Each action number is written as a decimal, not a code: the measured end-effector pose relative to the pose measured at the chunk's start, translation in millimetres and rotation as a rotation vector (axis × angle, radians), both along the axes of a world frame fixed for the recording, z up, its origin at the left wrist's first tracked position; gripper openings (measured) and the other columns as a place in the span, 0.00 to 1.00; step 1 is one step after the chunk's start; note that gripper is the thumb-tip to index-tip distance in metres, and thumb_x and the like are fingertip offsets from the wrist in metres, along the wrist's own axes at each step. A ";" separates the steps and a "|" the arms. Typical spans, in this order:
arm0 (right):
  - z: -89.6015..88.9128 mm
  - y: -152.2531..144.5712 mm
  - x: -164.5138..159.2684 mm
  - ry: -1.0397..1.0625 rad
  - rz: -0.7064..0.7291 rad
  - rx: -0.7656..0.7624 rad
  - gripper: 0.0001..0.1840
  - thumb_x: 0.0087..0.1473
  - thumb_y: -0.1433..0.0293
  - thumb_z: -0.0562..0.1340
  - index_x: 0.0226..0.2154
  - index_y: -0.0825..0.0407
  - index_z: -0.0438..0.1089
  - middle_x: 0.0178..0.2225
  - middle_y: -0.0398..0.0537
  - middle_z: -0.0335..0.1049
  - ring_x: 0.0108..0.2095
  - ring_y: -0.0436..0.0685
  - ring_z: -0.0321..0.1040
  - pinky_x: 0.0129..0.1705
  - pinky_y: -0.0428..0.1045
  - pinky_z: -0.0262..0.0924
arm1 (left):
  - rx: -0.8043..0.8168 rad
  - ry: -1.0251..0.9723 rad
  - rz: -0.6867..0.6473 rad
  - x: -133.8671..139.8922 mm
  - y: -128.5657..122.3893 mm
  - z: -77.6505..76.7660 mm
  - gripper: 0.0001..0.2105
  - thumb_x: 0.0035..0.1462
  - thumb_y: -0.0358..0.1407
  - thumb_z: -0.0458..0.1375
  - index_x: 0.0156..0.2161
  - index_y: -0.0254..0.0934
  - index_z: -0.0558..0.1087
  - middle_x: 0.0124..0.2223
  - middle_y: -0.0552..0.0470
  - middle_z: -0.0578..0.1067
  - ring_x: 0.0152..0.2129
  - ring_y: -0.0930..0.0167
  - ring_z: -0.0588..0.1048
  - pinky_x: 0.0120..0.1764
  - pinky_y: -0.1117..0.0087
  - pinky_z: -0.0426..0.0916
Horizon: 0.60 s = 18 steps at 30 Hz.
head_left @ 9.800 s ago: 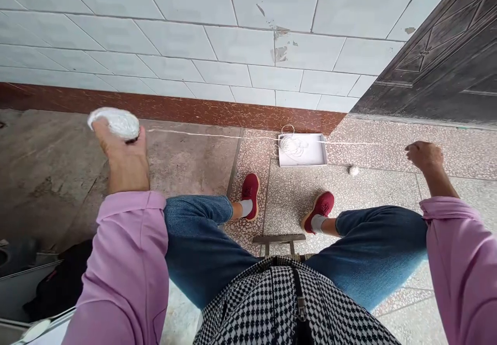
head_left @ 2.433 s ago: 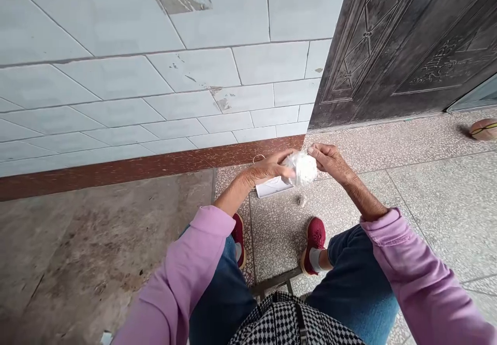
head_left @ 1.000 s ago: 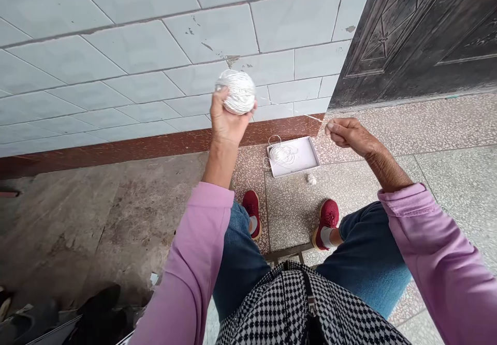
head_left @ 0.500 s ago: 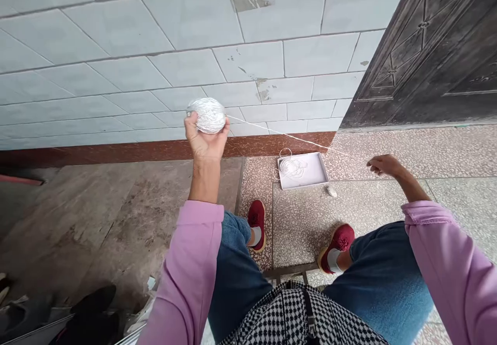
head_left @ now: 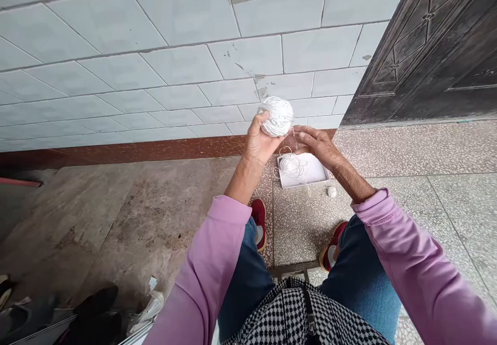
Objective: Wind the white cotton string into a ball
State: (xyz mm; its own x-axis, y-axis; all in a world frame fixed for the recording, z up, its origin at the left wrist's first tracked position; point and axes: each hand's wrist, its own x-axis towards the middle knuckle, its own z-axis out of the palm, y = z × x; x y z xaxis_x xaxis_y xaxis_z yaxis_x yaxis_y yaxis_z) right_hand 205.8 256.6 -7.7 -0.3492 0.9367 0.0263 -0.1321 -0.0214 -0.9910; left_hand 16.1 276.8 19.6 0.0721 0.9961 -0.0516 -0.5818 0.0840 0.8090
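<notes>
A ball of white yarn (head_left: 278,117) is held up in front of the tiled wall by my left hand (head_left: 259,140), thumb on its near left side and fingers underneath. My right hand (head_left: 319,146) is close against the ball's right side, its fingertips pinching the yarn strand (head_left: 294,137) that comes off the ball. Below the hands, on the floor, a shallow white box (head_left: 316,171) holds a loose heap of white yarn (head_left: 292,166). Part of the box's far edge is hidden behind my right hand. A small white ball (head_left: 331,192) lies beside the box's right corner.
The pale tiled wall (head_left: 186,14) with a brown base strip stands ahead. A dark panelled door (head_left: 438,55) is at the right. My red shoes (head_left: 259,221) flank the speckled floor. Dark items (head_left: 95,309) and white scraps lie at lower left.
My left hand has carried the yarn ball rightward. My right hand has come in from the far right to the ball, and the strand between them is no longer stretched out.
</notes>
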 end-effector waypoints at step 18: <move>-46.3 -19.4 227.4 -0.421 -0.246 -0.054 0.26 0.57 0.46 0.76 0.31 0.52 0.82 0.15 0.38 0.54 0.17 0.46 0.46 0.18 0.49 0.38 | -0.005 0.015 0.453 -121.5 14.5 6.2 0.14 0.48 0.49 0.72 0.39 0.52 0.76 0.49 0.52 0.83 0.54 0.60 0.79 0.44 0.64 0.80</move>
